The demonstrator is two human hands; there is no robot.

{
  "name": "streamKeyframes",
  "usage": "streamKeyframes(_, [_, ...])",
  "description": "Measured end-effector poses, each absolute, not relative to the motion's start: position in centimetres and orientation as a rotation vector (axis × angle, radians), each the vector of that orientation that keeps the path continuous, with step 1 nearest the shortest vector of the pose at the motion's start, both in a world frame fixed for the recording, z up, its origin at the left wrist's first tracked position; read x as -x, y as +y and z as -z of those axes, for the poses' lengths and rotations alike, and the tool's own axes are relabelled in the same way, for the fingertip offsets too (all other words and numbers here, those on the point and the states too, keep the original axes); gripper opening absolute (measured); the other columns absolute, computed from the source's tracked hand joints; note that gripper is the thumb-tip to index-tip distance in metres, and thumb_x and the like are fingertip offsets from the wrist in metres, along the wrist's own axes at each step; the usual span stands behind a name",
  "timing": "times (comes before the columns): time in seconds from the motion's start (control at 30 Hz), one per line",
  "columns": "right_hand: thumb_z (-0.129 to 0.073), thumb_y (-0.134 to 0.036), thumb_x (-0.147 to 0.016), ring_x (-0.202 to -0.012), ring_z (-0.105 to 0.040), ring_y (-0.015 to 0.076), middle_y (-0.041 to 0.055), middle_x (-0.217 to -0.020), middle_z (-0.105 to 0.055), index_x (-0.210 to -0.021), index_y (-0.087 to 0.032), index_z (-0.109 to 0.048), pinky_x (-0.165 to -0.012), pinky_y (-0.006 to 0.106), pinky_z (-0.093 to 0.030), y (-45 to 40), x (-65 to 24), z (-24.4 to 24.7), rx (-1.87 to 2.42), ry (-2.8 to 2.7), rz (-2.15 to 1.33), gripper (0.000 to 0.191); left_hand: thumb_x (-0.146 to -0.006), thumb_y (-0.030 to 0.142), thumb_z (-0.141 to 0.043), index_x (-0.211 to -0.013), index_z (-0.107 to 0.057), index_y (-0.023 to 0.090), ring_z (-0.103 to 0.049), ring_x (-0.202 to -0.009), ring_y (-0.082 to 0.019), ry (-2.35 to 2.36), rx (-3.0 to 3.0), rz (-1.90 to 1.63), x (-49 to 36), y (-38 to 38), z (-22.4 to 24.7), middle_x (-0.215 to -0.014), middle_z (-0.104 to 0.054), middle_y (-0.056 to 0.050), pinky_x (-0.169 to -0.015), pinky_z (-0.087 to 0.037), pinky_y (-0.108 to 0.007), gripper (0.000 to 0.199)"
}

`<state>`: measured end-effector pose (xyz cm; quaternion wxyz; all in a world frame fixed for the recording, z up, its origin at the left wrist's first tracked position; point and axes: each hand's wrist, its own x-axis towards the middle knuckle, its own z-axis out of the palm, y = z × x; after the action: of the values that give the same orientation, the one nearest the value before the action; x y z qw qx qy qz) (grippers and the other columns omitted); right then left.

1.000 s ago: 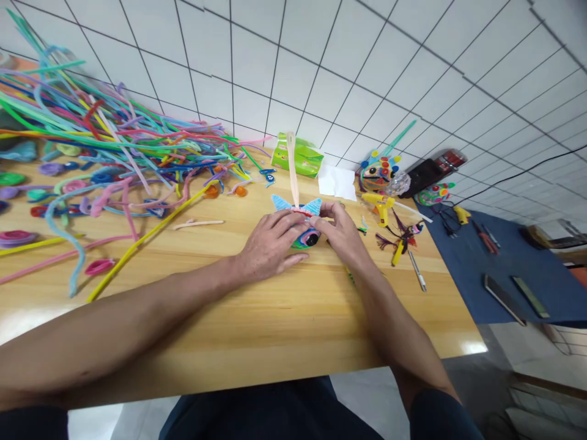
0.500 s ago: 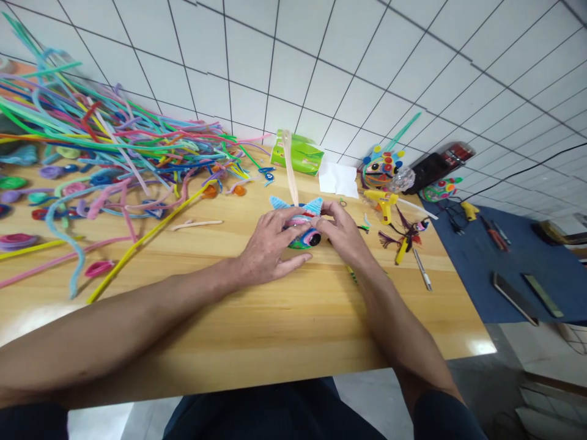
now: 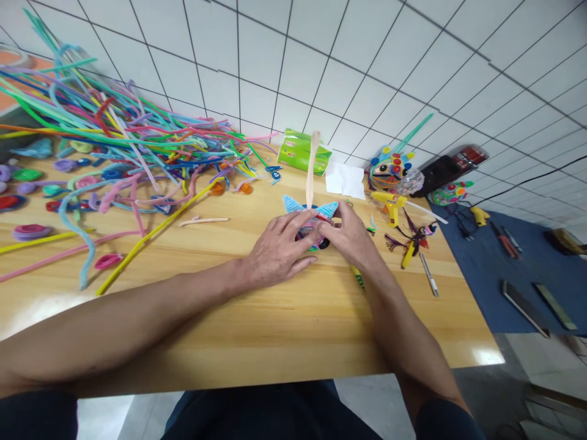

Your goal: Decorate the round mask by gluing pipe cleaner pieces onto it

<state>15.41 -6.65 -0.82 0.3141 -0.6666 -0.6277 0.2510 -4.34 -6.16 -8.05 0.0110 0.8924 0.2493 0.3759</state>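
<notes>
A small pipe-cleaner animal figure (image 3: 327,210) rests near the middle of the table. It has two light-blue pointed ears, a black round eye, and red, pink and green parts. Its upright beige pipe-cleaner strand (image 3: 312,168) rises behind the ears. My left hand (image 3: 277,250) grips the left side and front, fingers laid over the face, so much of it is hidden. On the other side my right hand (image 3: 352,235) pinches the figure just below the right ear with thumb and index finger.
A large heap of coloured pipe cleaners (image 3: 160,137) spreads over the left. Behind the figure are a green packet (image 3: 302,153) and white paper (image 3: 345,181). To the right lie a yellow glue gun (image 3: 389,206), a pen (image 3: 428,275) and another decorated figure (image 3: 389,166).
The view has shifted slightly. The figure has turned a little, the beige strand leans the other way, and fingers cover more of the face. Both hands keep hold of it.
</notes>
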Motion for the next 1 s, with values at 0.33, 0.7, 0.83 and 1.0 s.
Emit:
streamKeyframes(0.33, [-0.072, -0.043, -0.080, -0.089, -0.065, 0.0249, 0.0019, -0.095, -0.069, -0.091, -0.028, -0.055, -0.078, 0.040, -0.055, -6.9, -16.6, 1.5, 1.727, -1.651, -0.653, 0.026, -0.102, 0.030, -0.063, -0.103, -0.066, 0.021, -0.064, -0.122, -0.024, 0.758, -2.150, -1.457, 5.2, -5.1, 7.7, -0.125, -0.067, -0.012, -0.107, -0.055, -0.046, 0.009])
streamKeyframes(0.7, [-0.074, -0.046, -0.084, -0.098, -0.067, 0.0256, 0.0039, -0.101, -0.065, -0.092, -0.026, -0.060, -0.081, 0.041, -0.060, -6.6, -17.2, 1.3, 1.518, -1.735, -0.773, 0.026, -0.086, 0.056, -0.081, -0.126, -0.067, 0.016, -0.072, -0.116, -0.030, 0.668, -1.343, -0.928, 4.4, -2.9, 7.6, -0.125, -0.076, -0.012, -0.099, -0.060, -0.044, 0.058])
streamKeyframes(0.83, [-0.076, -0.051, -0.084, -0.097, -0.066, 0.0253, 0.0038, -0.100, -0.064, -0.093, -0.026, -0.064, -0.080, 0.041, -0.060, -6.5, -17.3, 1.4, 1.482, -1.710, -0.828, 0.030, -0.083, 0.055, -0.085, -0.123, -0.070, 0.017, -0.072, -0.113, -0.028, 0.640, -1.327, -0.932, 4.4, -2.9, 7.6, -0.121, -0.077, -0.010, -0.097, -0.061, -0.040, 0.057])
streamKeyframes(1.0, [-0.081, -0.052, -0.083, -0.097, -0.065, 0.0235, 0.0034, -0.103, -0.065, -0.095, -0.026, -0.066, -0.084, 0.040, -0.059, -6.6, -16.9, 1.7, 1.451, -1.718, -0.799, 0.032, -0.084, 0.052, -0.085, -0.125, -0.063, 0.017, -0.072, -0.099, -0.022, 0.693, -1.305, -0.970, 4.2, -3.0, 7.6, -0.116, -0.074, -0.007, -0.091, -0.061, -0.037, 0.058])
